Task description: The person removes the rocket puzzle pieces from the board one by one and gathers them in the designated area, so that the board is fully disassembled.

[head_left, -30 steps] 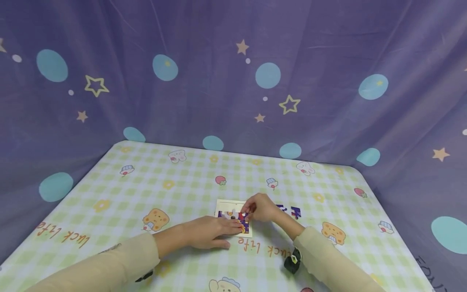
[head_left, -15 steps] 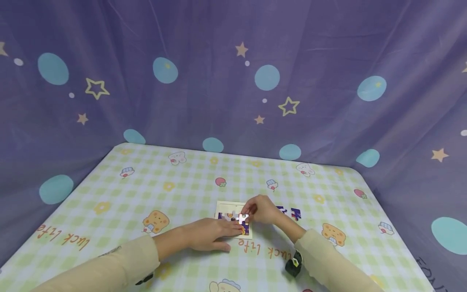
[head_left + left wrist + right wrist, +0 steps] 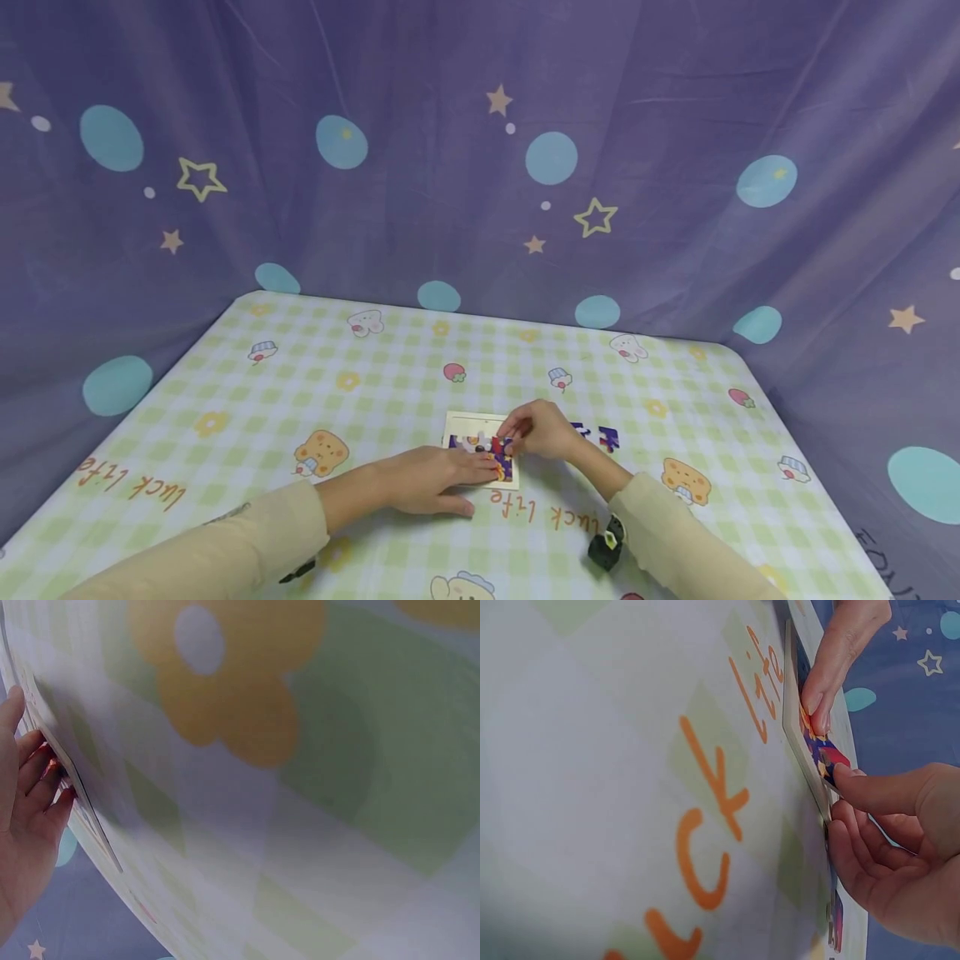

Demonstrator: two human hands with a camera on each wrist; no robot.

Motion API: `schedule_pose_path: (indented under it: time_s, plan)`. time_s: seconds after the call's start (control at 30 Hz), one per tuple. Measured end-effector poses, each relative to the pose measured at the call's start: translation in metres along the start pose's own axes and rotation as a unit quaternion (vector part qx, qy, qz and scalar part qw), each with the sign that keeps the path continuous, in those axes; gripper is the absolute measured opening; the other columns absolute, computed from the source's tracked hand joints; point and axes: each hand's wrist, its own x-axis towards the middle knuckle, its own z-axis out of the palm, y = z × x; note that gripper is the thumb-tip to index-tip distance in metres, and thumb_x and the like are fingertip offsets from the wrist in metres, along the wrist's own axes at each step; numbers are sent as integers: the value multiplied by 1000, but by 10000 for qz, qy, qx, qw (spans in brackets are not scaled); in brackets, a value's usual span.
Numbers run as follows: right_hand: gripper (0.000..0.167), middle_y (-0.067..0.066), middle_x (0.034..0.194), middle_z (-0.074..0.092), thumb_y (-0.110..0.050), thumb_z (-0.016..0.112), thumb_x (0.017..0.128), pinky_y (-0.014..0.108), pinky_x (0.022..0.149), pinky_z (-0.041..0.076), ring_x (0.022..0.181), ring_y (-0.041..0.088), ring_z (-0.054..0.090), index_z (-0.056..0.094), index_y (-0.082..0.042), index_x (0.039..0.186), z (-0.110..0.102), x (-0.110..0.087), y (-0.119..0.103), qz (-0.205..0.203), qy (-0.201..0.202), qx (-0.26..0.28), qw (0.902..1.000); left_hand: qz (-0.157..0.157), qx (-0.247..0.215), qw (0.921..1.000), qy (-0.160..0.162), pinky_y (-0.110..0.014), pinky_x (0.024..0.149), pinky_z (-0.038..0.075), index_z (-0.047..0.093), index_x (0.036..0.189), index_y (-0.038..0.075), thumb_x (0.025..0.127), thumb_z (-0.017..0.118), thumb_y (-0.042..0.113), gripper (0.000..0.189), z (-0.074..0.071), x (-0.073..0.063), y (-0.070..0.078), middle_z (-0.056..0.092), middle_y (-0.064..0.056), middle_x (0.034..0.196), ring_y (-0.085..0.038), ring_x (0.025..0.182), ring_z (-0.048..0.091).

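A small jigsaw puzzle in a cream tray (image 3: 459,423) lies near the middle of the table. My left hand (image 3: 431,481) rests across its lower part, fingers extended over the assembled purple and yellow pieces. At the tray's right side, my right hand (image 3: 540,429) pinches a red and purple puzzle piece (image 3: 498,447) over the picture. The right wrist view shows the thumb (image 3: 855,787) on top of that piece (image 3: 831,757), with the other fingers curled at the tray's side. In the left wrist view, my left fingers (image 3: 37,776) reach over the tray edge.
Several loose purple puzzle pieces (image 3: 609,438) lie right of the tray, partly behind the right wrist. A green checked cloth (image 3: 375,375) with printed cartoons covers the table. Behind it hangs a purple curtain (image 3: 450,208).
Half a second ago the piece in my right hand was tilted and shone white; now its red face shows again. Both hands have stayed nearly in place.
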Motion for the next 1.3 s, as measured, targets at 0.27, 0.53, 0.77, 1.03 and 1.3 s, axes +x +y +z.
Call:
schedule_pose_path:
  time_s: [0.27, 0.53, 0.77, 1.03, 1.3]
  plan:
    - [18, 12, 77, 73, 6, 76, 71, 16, 58, 51, 64, 6, 62, 74, -3, 86, 0, 1, 2, 175, 11, 276, 9995, -83, -43, 9999, -51, -37, 118, 35, 42, 146, 19, 97, 49, 46, 57, -1, 0, 0, 39, 3, 154, -16, 143, 38]
    - [15, 13, 79, 74, 6, 75, 73, 16, 58, 52, 64, 5, 63, 74, -2, 86, 0, 2, 1, 242, 59, 362, 9990, -143, -17, 9999, -79, -36, 118, 34, 42, 146, 20, 97, 50, 45, 56, -3, 0, 0, 39, 4, 154, -16, 143, 39]
    - [12, 11, 81, 75, 3, 74, 76, 18, 59, 54, 64, 5, 65, 75, -4, 86, 0, 2, -1, 444, 100, 460, 9979, -103, -20, 9999, -104, -36, 118, 35, 42, 146, 20, 97, 50, 45, 56, -4, 0, 0, 39, 4, 154, -17, 142, 39]
    - [5, 9, 76, 75, -7, 75, 81, 18, 53, 48, 57, 4, 58, 77, -6, 85, -1, 1, 1, 474, -23, 346, 9983, -78, 2, 9999, -79, -37, 117, 36, 42, 146, 19, 97, 49, 45, 55, -4, 0, 0, 40, 3, 154, -17, 142, 41]
    - [5, 8, 73, 74, -9, 76, 80, 19, 51, 47, 54, 5, 56, 77, -7, 84, 1, -3, 1, 669, 60, 544, 9963, -87, -74, 9999, -105, -38, 117, 36, 42, 146, 19, 97, 49, 45, 56, -1, 0, 1, 39, 3, 154, -17, 142, 39]
